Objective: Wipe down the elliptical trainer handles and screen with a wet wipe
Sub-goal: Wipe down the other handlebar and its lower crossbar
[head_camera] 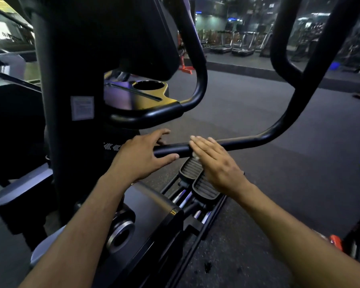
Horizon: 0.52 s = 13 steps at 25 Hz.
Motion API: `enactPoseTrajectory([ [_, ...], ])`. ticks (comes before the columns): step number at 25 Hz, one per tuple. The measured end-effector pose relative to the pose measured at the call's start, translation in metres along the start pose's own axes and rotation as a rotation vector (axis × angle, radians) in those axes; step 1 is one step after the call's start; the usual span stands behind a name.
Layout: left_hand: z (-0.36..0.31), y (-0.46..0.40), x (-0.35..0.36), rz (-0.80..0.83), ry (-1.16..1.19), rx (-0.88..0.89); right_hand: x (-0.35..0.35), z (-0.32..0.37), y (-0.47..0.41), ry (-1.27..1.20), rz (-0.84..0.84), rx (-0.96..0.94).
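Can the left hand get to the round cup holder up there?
Probably yes. The left hand only holds the end of the handle, and the cup holder sits just above; only the curved black bar lies between, easy to reach over.

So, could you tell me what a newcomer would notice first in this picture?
Two bare hands meet at centre on the black handle: the left hand curls round its end, and the right hand lies flat, pressing a white wet wipe on it. The dark console looms upper left.
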<state>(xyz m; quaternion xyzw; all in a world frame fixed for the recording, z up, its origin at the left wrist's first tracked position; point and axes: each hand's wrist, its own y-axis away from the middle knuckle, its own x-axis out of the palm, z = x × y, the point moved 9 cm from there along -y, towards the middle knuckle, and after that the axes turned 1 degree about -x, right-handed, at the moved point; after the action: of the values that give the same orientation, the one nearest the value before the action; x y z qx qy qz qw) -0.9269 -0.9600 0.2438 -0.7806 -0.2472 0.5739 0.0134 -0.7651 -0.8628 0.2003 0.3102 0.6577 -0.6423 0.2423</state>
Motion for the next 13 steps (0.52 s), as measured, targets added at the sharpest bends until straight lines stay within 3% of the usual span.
enactPoseTrajectory([
  [2,0.023,0.018,-0.001,-0.047,0.067,-0.075,-0.007,-0.016,0.010,0.036,-0.049,0.123],
  [5,0.056,0.042,-0.001,-0.187,0.298,-0.210,0.002,-0.022,-0.015,-0.185,-0.036,0.393],
  [7,0.068,0.055,0.002,-0.259,0.520,-0.255,0.005,-0.002,-0.027,-0.224,0.022,0.255],
  [10,0.080,0.067,0.013,-0.270,0.825,-0.302,-0.002,0.006,-0.005,-0.025,0.033,-0.014],
  [13,0.087,0.070,0.018,-0.261,0.890,-0.316,0.004,-0.005,-0.016,-0.050,-0.040,0.233],
])
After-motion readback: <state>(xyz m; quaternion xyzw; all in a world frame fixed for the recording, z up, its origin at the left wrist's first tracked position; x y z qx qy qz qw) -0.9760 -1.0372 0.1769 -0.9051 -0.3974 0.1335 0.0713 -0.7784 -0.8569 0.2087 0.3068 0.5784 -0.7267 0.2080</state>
